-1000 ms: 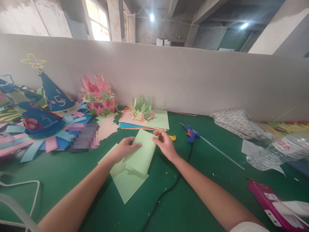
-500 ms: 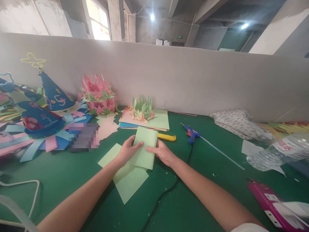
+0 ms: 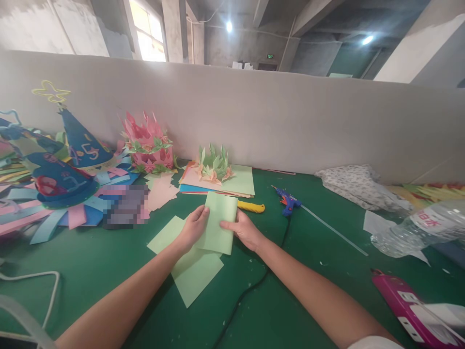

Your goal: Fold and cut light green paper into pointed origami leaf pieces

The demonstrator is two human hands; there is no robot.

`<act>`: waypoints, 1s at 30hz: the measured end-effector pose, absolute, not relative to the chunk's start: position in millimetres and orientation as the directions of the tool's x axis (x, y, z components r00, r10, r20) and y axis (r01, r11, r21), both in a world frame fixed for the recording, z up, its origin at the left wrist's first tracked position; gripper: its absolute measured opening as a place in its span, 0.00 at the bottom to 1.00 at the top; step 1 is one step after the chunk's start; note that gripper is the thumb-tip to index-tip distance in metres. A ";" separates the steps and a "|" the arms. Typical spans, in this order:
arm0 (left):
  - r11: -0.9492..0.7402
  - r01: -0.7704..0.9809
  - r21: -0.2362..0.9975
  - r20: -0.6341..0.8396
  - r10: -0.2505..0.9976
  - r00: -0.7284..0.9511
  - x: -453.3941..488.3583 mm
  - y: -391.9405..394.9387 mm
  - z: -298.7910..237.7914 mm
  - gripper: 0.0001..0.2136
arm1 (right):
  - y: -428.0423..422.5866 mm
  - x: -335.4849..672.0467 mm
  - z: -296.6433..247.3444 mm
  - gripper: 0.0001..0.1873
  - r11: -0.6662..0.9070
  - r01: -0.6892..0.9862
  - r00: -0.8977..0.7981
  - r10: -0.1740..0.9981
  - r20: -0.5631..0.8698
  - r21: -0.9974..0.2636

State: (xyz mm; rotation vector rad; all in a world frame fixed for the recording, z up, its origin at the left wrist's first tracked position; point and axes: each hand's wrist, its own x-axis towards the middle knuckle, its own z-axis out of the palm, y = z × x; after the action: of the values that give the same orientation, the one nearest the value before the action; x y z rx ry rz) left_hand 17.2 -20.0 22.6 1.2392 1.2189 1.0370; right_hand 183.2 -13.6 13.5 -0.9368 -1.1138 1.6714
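A folded light green paper sheet (image 3: 220,224) is held upright between both hands over the green table (image 3: 109,261). My left hand (image 3: 192,228) grips its left edge, thumb on the front. On the right edge my right hand (image 3: 244,229) pinches it, thumb across the paper. Under the hands lie flat light green sheets (image 3: 192,271). A yellow-handled knife (image 3: 251,207) lies just behind the paper.
A blue glue gun (image 3: 286,199) with its black cord (image 3: 247,291) lies to the right. Paper flowers (image 3: 147,143), (image 3: 213,165), blue party hats (image 3: 63,167) and coloured strips crowd the left. A plastic bottle (image 3: 417,228), cloth (image 3: 358,182) and a pink power strip (image 3: 407,303) sit right.
The paper was lifted off the flat sheets and folded over; my right hand slid from its top corner down to its right edge, and my left thumb moved up the left edge.
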 end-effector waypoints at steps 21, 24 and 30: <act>0.264 -0.295 0.918 -0.144 0.917 0.372 13.2 -19.8 33.1 0.22 | -14.2 186.2 17.5 0.29 -0.241 -0.302 -0.317 0.938 -0.142 -0.922; 0.267 -0.297 0.917 -0.144 0.915 0.377 11.8 -19.1 33.1 0.22 | -14.2 186.0 16.7 0.29 -0.238 -0.309 -0.317 0.939 -0.136 -0.921; 0.243 -0.269 0.932 -0.142 0.927 0.346 9.9 -18.1 32.7 0.21 | -13.8 185.4 15.0 0.28 -0.231 -0.321 -0.315 0.941 -0.126 -0.919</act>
State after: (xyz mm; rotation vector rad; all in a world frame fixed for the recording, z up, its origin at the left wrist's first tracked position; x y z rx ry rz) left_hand 9.9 -18.1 32.7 0.9789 0.8379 0.9635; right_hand 185.4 -13.8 15.0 -0.9071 -1.0398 1.7093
